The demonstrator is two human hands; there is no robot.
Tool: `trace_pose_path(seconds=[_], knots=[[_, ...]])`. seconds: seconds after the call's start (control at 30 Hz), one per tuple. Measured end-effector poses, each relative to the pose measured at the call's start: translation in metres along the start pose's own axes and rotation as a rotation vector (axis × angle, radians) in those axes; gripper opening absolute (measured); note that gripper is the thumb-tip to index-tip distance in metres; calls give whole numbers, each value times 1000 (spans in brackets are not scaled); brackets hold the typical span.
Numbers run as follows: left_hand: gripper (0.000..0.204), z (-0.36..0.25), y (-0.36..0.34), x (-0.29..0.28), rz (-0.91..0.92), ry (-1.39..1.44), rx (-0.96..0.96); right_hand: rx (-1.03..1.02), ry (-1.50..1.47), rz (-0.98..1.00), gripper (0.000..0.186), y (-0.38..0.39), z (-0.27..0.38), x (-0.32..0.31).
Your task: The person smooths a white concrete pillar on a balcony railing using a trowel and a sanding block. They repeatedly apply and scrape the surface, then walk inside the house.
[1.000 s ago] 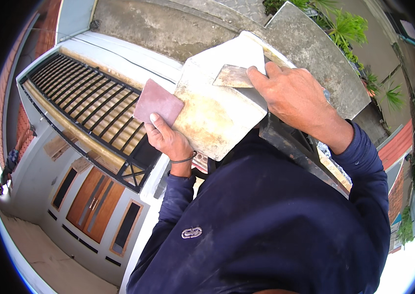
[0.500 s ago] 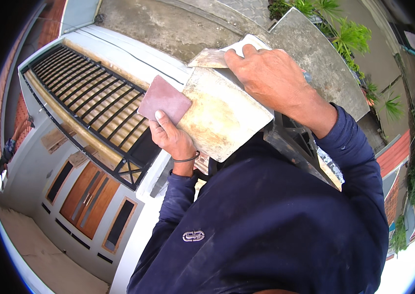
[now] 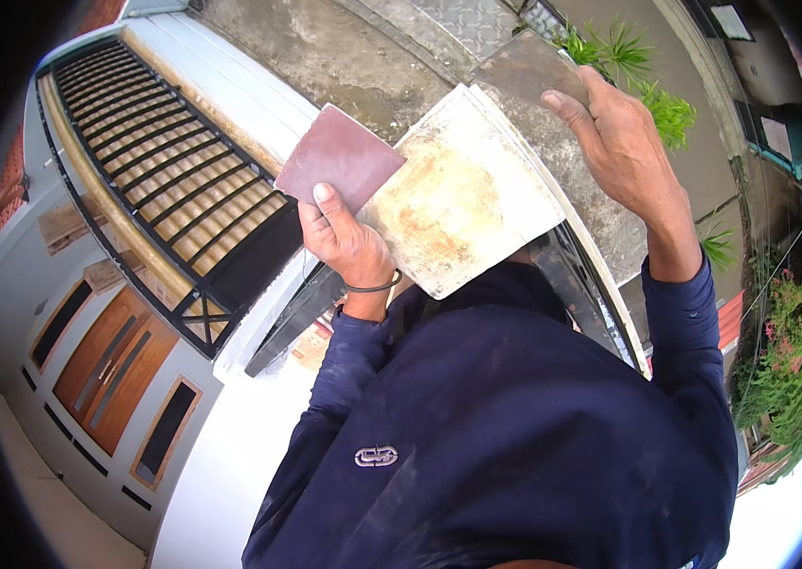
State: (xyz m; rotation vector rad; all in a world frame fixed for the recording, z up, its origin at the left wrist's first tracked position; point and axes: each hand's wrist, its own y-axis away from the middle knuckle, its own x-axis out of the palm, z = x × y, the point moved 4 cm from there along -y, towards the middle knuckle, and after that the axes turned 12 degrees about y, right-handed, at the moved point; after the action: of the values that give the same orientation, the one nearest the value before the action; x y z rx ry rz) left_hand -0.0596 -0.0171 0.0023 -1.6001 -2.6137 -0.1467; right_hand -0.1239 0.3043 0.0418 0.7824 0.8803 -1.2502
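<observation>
My left hand grips a square, dusty-red abrasive sheet, thumb on top, at the left edge of a pale board with yellow-brown stains. Whether those fingers also grip the board is hidden. Up at the upper right, my right hand is closed on a flat scraper with a thin, dull grey blade, held beyond the board's far right corner. The board lies in front of my dark-clad torso, over a white-edged ledge.
A black railing on a white ledge runs along the left, above a house front with wooden doors. Far below are concrete paving, a grey slab and palm plants. Flowering greenery fills the right edge.
My right hand and scraper have lifted off the board's top, moving right and up. My left hand and the red sheet sit slightly higher in the picture, and the surroundings have shifted leftward.
</observation>
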Motion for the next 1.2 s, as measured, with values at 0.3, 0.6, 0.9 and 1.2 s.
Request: trace_pose_path(seconds=[0.3,0.6,0.9,1.2], knots=[[42,-30,-15,-80,-190,184,10,-414,384,-3,63,-7,56,-46],[28,-38,5,-188,-119,-529,-42,-768,869,323,60,-71,88,-43],[21,-27,11,-186,-38,-669,36,-1009,854,510,47,-109,160,8],[19,-29,10,-182,-21,-633,57,-1081,787,493,32,-101,176,32]])
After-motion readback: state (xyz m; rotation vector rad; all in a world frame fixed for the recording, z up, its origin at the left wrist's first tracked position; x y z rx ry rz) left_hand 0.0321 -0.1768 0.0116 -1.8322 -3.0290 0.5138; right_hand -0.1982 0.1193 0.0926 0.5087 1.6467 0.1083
